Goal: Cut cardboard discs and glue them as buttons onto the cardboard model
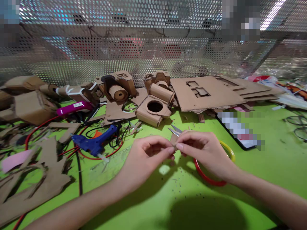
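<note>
Left hand (148, 155) and right hand (207, 151) both pinch a small brown piece (174, 138), apparently cardboard, at the left hand's two o'clock. Scissors (174, 131) project from behind the right hand, blades toward ten o'clock.

Table (271, 172): cardboard cameras (129, 84) along far edge, cardboard sheets (218, 92) right of them. Scraps (51, 159) toward left edge, glue gun (94, 144) right of scraps. Phone (236, 131) before sheets; scissors (214, 183) between glue gun and phone.

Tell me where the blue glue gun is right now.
In the head view, the blue glue gun lies on the green table left of centre, between the magenta tool and the left hand.
</note>
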A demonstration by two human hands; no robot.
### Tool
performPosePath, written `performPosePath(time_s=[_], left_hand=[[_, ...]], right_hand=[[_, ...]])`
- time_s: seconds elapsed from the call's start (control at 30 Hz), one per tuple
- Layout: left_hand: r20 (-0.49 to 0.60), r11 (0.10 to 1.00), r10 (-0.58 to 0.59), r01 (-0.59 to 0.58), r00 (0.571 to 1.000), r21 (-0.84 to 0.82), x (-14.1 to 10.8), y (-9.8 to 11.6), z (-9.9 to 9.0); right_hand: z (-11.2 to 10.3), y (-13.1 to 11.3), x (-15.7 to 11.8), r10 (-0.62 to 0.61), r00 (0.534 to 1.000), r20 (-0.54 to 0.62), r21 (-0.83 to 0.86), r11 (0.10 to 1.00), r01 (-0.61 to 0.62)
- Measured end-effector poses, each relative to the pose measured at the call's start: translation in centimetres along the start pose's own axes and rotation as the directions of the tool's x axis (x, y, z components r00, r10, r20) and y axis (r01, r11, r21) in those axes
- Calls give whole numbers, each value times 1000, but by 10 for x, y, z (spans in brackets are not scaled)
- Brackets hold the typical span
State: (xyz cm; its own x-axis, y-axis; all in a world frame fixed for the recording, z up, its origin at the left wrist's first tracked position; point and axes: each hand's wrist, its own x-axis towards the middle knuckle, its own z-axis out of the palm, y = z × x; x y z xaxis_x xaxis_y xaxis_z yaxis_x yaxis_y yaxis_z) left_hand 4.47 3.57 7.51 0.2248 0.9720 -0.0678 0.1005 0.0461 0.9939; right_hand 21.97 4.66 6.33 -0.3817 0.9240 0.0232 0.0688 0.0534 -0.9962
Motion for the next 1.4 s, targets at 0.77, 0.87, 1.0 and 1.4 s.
performPosePath(time_s=[0.77, 0.87, 1.0, 1.4], left_hand=[[55, 925, 331, -335, 942, 179, 0, -7, -5], [50, 969, 230, -233, 972, 83, 0, -5, -6], [-25, 979, 200, -199, 979, 44, 4, -5, -7], [-219, 999, -39, 46, 975, 23, 8, -5, -13]], right_hand=[[8, 5, -1, 35, 999, -24, 15, 999, -35], [5, 5, -1, 85, 995, 54, 229, 969, -95], [-2, 3, 0, 121, 981, 152, 473, 862, -179], [-12, 0, -4, 120, 960, 255, 601, 758, -254]])
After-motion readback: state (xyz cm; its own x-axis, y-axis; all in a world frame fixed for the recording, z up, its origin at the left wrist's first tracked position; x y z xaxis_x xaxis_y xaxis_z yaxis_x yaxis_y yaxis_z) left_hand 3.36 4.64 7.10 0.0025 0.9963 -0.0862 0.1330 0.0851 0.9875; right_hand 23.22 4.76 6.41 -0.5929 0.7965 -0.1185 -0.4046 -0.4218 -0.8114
